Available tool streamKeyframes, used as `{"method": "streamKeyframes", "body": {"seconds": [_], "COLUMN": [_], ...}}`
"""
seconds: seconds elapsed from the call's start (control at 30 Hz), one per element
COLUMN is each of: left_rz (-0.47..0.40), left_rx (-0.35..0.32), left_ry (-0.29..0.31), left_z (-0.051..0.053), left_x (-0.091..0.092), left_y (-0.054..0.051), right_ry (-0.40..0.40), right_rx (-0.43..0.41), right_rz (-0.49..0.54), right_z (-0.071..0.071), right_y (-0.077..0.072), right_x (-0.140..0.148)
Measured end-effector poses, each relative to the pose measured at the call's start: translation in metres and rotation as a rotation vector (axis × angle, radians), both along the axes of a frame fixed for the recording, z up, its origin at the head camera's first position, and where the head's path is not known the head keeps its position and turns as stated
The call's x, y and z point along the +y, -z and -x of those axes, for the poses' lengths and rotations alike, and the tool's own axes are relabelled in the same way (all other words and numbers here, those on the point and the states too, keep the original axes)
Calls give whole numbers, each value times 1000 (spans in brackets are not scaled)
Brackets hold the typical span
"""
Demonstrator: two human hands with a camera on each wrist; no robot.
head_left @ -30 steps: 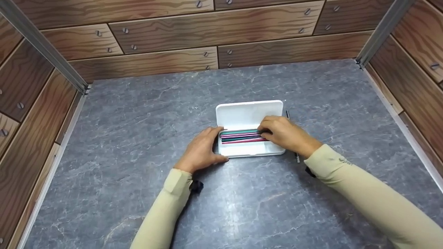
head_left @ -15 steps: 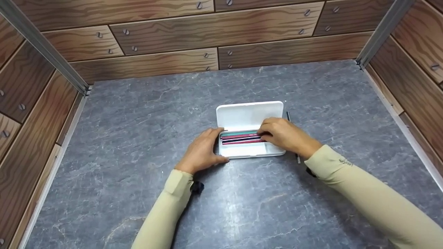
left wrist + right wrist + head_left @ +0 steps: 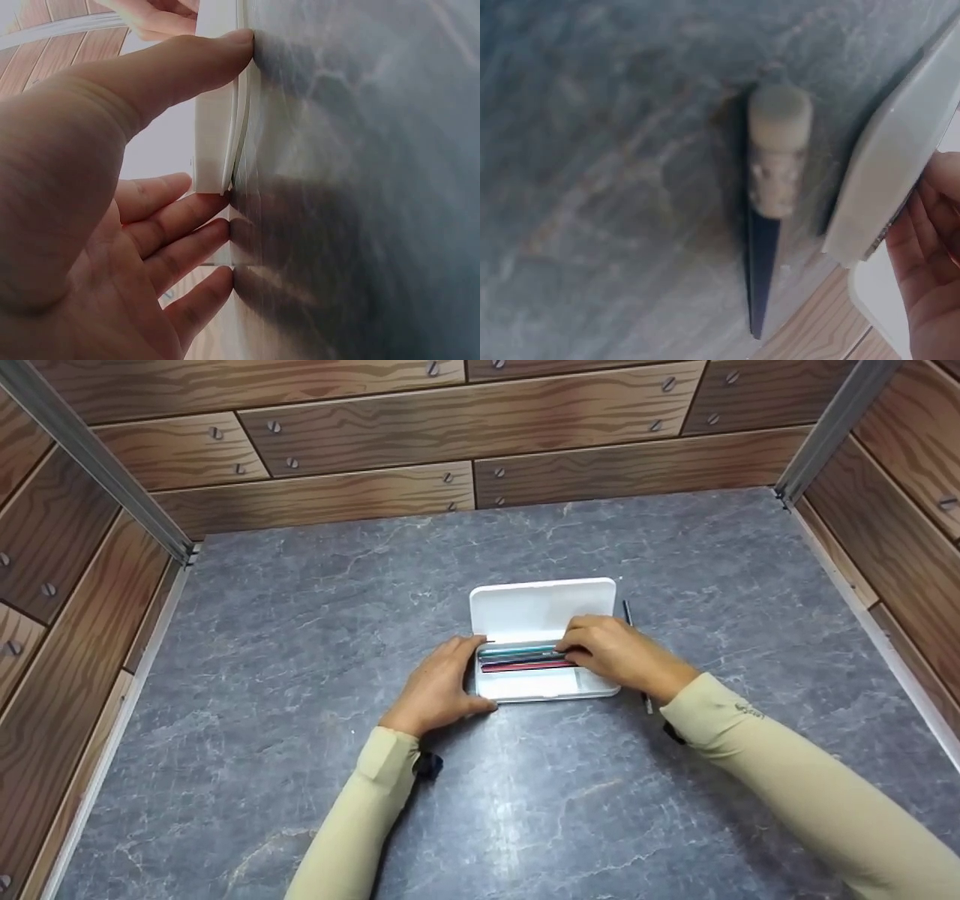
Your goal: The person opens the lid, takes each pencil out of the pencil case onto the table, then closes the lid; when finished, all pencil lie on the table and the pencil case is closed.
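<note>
Bending down into the white case (image 3: pixel 527 685), the thumb and fingers of the right hand (image 3: pixel 615 649) were drawn close together around the right end of the coloured pencils (image 3: pixel 521 666), pinching them; the exact contact was hidden behind the knuckles. The left hand (image 3: pixel 435 690) had its thumb spread wide from its fingers, spanning the left end of the case. That thumb pressed on the case's near wall, while the fingers, nearly straight and fanned apart, reached to the far left corner, some tips resting on the grey tabletop (image 3: pixel 225 682).

The pencils lay lengthwise, side by side, in the rear part of the case, teal ones at the back and a red one at the front. Nearer the person, the case's pale floor showed. The raised lid (image 3: pixel 536 604) stood along the far side of the case. Just beside the case's right end, apart from it, an eraser-tipped pencil (image 3: pixel 763 251) lay on the tabletop, dark-bodied, its pale eraser toward the person.

Pale sleeves (image 3: pixel 810 787) covered both arms on the near side of the case. Well beyond the case, at the back and to both sides, stood wood-patterned walls (image 3: pixel 360 431) with metal posts (image 3: pixel 832 427) at the corners.
</note>
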State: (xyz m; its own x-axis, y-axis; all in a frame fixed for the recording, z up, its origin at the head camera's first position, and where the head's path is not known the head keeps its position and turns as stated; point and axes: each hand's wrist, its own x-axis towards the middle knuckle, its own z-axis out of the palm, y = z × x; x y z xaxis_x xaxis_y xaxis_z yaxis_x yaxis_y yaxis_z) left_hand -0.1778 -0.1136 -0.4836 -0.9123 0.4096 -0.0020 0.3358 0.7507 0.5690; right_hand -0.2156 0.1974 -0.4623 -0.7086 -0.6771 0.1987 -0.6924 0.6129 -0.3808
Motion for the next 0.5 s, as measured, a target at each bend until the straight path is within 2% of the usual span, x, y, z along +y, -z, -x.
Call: {"method": "streamKeyframes", "body": {"seconds": [0.23,0.37,0.5], "left_rz": [-9,-10,-4], "left_rx": [14,16,10], "left_ry": [10,16,15], "left_z": [0,0,0], "left_x": [0,0,0], "left_y": [-1,-2,-1], "right_ry": [31,57,52], "right_rx": [1,13,-9], "right_rz": [67,75,79], "right_z": [1,2,4], "right_y": [3,4,5], "right_x": [2,3,3]}}
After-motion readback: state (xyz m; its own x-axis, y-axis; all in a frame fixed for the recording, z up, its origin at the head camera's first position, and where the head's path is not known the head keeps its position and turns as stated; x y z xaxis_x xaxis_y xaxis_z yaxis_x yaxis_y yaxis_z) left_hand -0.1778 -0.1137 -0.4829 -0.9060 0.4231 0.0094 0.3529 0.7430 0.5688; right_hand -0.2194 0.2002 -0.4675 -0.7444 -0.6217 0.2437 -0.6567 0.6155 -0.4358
